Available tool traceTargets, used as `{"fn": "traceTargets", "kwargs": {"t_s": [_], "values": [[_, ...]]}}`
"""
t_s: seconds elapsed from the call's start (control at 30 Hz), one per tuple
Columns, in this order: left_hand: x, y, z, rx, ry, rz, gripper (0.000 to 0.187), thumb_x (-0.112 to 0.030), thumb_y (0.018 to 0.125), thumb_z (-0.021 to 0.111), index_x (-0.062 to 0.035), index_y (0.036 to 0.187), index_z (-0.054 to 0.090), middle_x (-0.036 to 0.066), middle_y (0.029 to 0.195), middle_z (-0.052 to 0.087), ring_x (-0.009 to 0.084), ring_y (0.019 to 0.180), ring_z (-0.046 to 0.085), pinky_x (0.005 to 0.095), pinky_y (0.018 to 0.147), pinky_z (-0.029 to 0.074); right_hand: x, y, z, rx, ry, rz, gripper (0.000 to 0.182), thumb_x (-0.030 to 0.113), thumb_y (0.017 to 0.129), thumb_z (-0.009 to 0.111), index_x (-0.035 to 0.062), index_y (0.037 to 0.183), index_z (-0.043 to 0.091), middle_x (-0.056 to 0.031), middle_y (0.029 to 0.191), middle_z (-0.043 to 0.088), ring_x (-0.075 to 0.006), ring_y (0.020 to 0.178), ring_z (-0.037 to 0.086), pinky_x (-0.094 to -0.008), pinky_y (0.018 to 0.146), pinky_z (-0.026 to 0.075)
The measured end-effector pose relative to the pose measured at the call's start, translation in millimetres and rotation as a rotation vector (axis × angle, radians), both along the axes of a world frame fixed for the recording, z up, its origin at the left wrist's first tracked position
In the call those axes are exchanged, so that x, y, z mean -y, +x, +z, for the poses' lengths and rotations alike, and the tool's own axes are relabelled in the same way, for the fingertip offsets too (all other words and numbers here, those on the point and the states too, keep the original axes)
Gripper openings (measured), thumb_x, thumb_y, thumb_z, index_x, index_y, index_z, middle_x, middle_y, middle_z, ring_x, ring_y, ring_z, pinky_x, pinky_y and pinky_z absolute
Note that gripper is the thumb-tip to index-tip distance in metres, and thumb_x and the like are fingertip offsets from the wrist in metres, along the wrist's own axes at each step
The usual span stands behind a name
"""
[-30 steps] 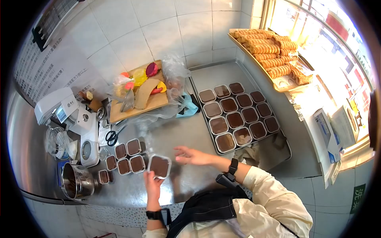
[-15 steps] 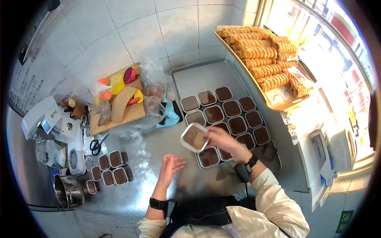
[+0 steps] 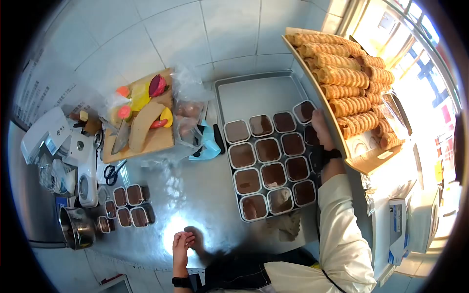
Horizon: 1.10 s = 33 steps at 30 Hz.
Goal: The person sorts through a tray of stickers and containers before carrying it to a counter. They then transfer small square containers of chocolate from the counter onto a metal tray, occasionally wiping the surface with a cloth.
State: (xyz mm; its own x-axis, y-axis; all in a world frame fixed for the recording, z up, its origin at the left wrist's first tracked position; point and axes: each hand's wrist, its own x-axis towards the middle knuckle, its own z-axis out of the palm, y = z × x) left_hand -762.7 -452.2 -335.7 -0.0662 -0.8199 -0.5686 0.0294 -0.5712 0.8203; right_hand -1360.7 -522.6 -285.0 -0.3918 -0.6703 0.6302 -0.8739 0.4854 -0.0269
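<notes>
Rows of small rounded-square containers [image 3: 268, 149] with pale rims and dark brown contents fill the lower part of a shallow metal tray [image 3: 256, 93]. My right hand [image 3: 322, 129] reaches along the tray's right side, its fingertips at the edge of the top right container [image 3: 304, 112]. That container sits higher than the row beside it. The hand's underside and most of its fingers are hidden, so I cannot tell whether it grips. Apart from the tray, my left hand [image 3: 182, 240] hovers over the metal worktop [image 3: 171, 180], fingers loosely curled together with nothing in them.
Ring-shaped fried snacks [image 3: 344, 75] fill a box by the window, close beside my right arm. On the left are smaller brown-filled containers [image 3: 135, 195], scissors [image 3: 113, 173], a steel pot [image 3: 78, 227], a white scale [image 3: 89, 190] and a wooden board [image 3: 151, 146] bearing a knife.
My right hand has set its container into the tray's left column and moved to the right column, which now sits farther up. My left hand has drawn back toward me, its fingers more curled.
</notes>
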Motion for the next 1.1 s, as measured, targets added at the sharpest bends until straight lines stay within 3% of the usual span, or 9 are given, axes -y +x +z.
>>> {"fn": "traceTargets", "kwargs": {"t_s": [0.07, 0.1, 0.27, 0.37, 0.63, 0.97, 1.0, 1.07, 1.1], "values": [[-4, 3, -2, -0.014, 0.010, 0.013, 0.016, -0.020, 0.092, 0.045, -0.0064, 0.099, 0.050, 0.009, 0.094, 0.059, 0.0173, 0.084, 0.059, 0.0287, 0.074, 0.049, 31, -25, -30, -0.092, -0.005, -0.259, 0.025, 0.021, 0.083, 0.045, 0.0055, 0.098, 0.058, -0.0171, 0.090, 0.059, -0.0303, 0.093, 0.056, -0.0402, 0.079, 0.046], [-6, 3, -2, -0.014, 0.010, 0.019, 0.016, -0.020, 0.092, 0.045, -0.0064, 0.099, 0.050, 0.009, 0.094, 0.059, 0.0173, 0.084, 0.059, 0.0287, 0.074, 0.049, 38, -37, -37, 0.209, 0.305, -0.298, 0.028, 0.022, 0.081, 0.046, 0.0056, 0.098, 0.059, -0.0210, 0.094, 0.060, -0.0359, 0.097, 0.054, -0.0443, 0.084, 0.043], [-12, -7, -5, -0.045, 0.027, 0.022, 0.016, -0.019, 0.092, 0.045, -0.0063, 0.099, 0.051, 0.009, 0.094, 0.060, 0.0173, 0.083, 0.059, 0.0282, 0.075, 0.048, 64, -103, -145, 0.106, -0.175, -0.164, 0.035, 0.025, 0.082, 0.045, 0.0025, 0.106, 0.056, -0.0244, 0.102, 0.058, -0.0412, 0.101, 0.051, -0.0467, 0.089, 0.039], [-12, -10, -4, -0.046, 0.042, 0.006, 0.016, -0.019, 0.092, 0.045, -0.0062, 0.099, 0.051, 0.009, 0.093, 0.060, 0.0170, 0.082, 0.059, 0.0278, 0.074, 0.048, 64, -118, -165, 0.215, -0.033, -0.223, 0.035, 0.024, 0.082, 0.047, 0.0025, 0.108, 0.055, -0.0243, 0.100, 0.058, -0.0408, 0.098, 0.053, -0.0452, 0.088, 0.041], [-11, -9, -9, -0.039, 0.032, 0.026, 0.015, -0.019, 0.092, 0.045, -0.0061, 0.099, 0.051, 0.009, 0.093, 0.060, 0.0168, 0.082, 0.060, 0.0276, 0.073, 0.049, 34, -94, -101, 0.676, 0.189, -0.176, 0.034, 0.025, 0.085, 0.044, -0.0011, 0.104, 0.054, -0.0245, 0.099, 0.059, -0.0384, 0.098, 0.054, -0.0432, 0.085, 0.042], [-6, -10, -13, -0.004, 0.040, 0.009, 0.014, -0.018, 0.092, 0.045, -0.0067, 0.098, 0.050, 0.008, 0.092, 0.060, 0.0159, 0.081, 0.059, 0.0261, 0.070, 0.049, 33, -78, -67, 0.973, 0.357, -0.140, 0.037, 0.027, 0.089, 0.040, -0.0057, 0.098, 0.053, -0.0249, 0.097, 0.059, -0.0354, 0.096, 0.056, -0.0406, 0.082, 0.043], [-7, -10, -13, -0.002, 0.043, 0.007, 0.014, -0.018, 0.092, 0.045, -0.0067, 0.098, 0.050, 0.008, 0.092, 0.060, 0.0159, 0.081, 0.059, 0.0261, 0.070, 0.049, 31, -71, -62, 0.976, 0.359, -0.142, 0.037, 0.027, 0.089, 0.040, -0.0057, 0.098, 0.053, -0.0249, 0.097, 0.059, -0.0354, 0.096, 0.056, -0.0406, 0.082, 0.043], [-7, -9, -12, -0.005, 0.034, 0.030, 0.013, -0.017, 0.092, 0.044, -0.0069, 0.097, 0.050, 0.009, 0.092, 0.060, 0.0157, 0.080, 0.060, 0.0257, 0.069, 0.049, 25, -50, -53, 0.451, 0.419, -0.315, 0.031, 0.026, 0.086, 0.047, -0.0019, 0.098, 0.055, -0.0205, 0.089, 0.061, -0.0360, 0.089, 0.058, -0.0429, 0.076, 0.046], [-6, -7, -12, -0.004, 0.034, 0.025, 0.013, -0.017, 0.092, 0.044, -0.0069, 0.097, 0.050, 0.009, 0.092, 0.060, 0.0157, 0.080, 0.060, 0.0257, 0.069, 0.049, 19, -41, -47, 0.453, 0.419, -0.319, 0.031, 0.026, 0.086, 0.047, -0.0019, 0.098, 0.055, -0.0205, 0.089, 0.061, -0.0360, 0.089, 0.058, -0.0429, 0.076, 0.046]]}}
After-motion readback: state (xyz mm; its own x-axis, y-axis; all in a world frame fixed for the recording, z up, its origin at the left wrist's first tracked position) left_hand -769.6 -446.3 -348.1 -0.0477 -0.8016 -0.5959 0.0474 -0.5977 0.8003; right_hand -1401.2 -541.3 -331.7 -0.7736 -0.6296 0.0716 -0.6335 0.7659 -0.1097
